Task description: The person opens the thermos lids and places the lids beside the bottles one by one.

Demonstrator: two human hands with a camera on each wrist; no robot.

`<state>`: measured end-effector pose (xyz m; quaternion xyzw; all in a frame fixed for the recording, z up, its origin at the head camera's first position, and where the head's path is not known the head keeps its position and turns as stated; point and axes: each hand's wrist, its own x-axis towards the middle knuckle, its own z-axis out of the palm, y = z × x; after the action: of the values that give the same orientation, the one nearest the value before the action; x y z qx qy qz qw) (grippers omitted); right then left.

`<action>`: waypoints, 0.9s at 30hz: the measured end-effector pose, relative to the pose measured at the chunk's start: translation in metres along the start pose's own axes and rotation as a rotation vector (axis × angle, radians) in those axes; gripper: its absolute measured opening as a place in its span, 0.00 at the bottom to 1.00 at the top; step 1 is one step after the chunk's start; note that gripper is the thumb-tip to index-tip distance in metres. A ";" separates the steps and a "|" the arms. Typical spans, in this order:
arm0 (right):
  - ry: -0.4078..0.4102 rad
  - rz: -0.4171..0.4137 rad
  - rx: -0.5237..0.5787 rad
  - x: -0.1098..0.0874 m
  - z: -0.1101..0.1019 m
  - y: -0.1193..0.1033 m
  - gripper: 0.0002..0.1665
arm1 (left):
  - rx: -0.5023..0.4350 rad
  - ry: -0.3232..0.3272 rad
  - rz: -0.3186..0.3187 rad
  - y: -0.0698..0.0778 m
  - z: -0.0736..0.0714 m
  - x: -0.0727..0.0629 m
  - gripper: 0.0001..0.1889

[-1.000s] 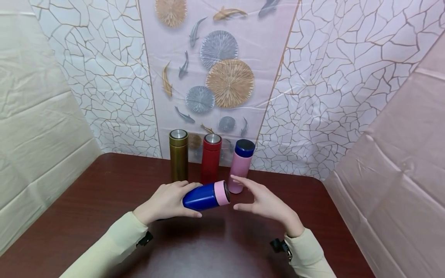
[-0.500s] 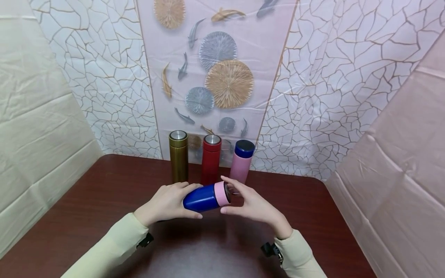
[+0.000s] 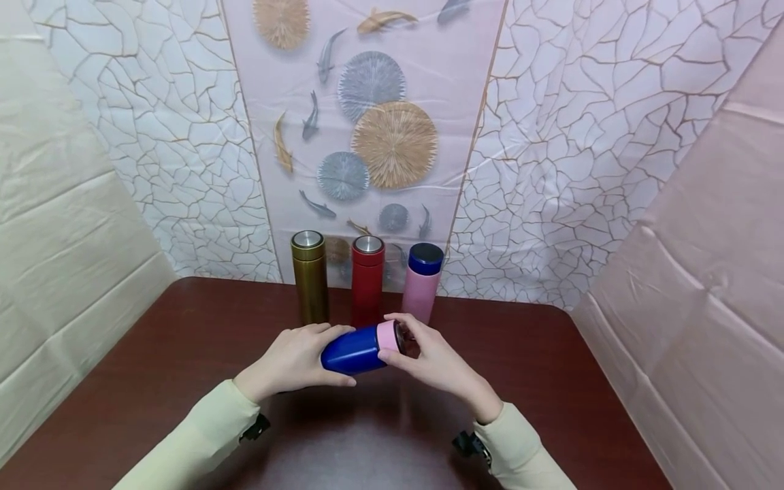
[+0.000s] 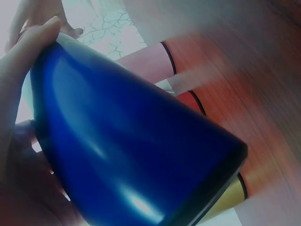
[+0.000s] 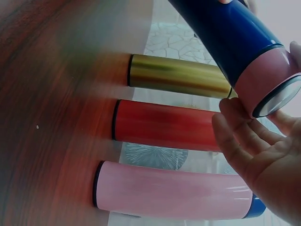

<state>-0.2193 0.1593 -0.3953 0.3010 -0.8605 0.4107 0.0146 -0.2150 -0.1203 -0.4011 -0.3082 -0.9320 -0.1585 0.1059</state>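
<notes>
My left hand (image 3: 292, 361) grips a blue thermos (image 3: 350, 352) around its body, holding it tilted sideways above the table, with the lid end to the right. The pink lid (image 3: 388, 334) has a dark rim and a shiny end disc, plainer in the right wrist view. My right hand (image 3: 437, 366) has its thumb on the near side of this lid and its fingers bent round the far side. The blue body (image 4: 131, 127) fills much of the left wrist view. From the right wrist, my right fingertips (image 5: 230, 106) show at the lid's edge.
Behind the hands, a gold thermos (image 3: 311, 286), a red thermos (image 3: 367, 286) and a pink thermos (image 3: 420, 294) with a blue lid stand upright in a row on the dark red-brown table (image 3: 520, 381). Patterned cloth (image 3: 527, 204) hangs behind the table.
My right hand has moved left from beside the pink thermos to the held thermos's pink lid and taken hold of it. The left hand keeps its grip almost still.
</notes>
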 end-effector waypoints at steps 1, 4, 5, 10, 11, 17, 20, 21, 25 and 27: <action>0.003 -0.004 0.001 0.000 0.000 0.000 0.38 | -0.007 -0.001 -0.002 0.000 0.000 -0.001 0.45; 0.009 -0.018 0.008 0.000 0.002 0.000 0.37 | -0.012 -0.003 0.005 -0.001 0.001 -0.002 0.45; 0.009 -0.021 0.010 0.000 0.002 0.000 0.37 | -0.007 -0.005 0.013 -0.001 0.001 -0.003 0.45; 0.006 -0.051 0.008 -0.005 0.004 0.002 0.36 | 0.024 -0.018 0.075 -0.001 0.000 -0.003 0.44; 0.005 -0.059 0.004 -0.006 0.005 0.002 0.36 | 0.031 -0.021 0.087 -0.001 0.000 -0.003 0.44; 0.004 -0.099 -0.002 -0.010 0.008 0.005 0.35 | 0.061 -0.032 0.123 -0.002 -0.002 -0.003 0.44; 0.003 -0.109 0.010 -0.010 0.008 0.004 0.35 | 0.071 -0.027 0.139 -0.001 -0.004 -0.003 0.43; 0.002 -0.110 0.015 -0.010 0.008 0.004 0.36 | 0.076 -0.024 0.145 -0.001 -0.004 -0.003 0.43; -0.008 -0.125 0.018 -0.011 0.008 0.004 0.36 | 0.095 -0.016 0.158 0.000 -0.005 -0.003 0.43; -0.009 -0.135 0.010 -0.012 0.008 0.004 0.37 | 0.100 -0.017 0.159 0.000 -0.005 -0.003 0.42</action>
<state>-0.2099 0.1618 -0.4070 0.3604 -0.8361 0.4118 0.0368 -0.2124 -0.1240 -0.3973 -0.3769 -0.9123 -0.1000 0.1255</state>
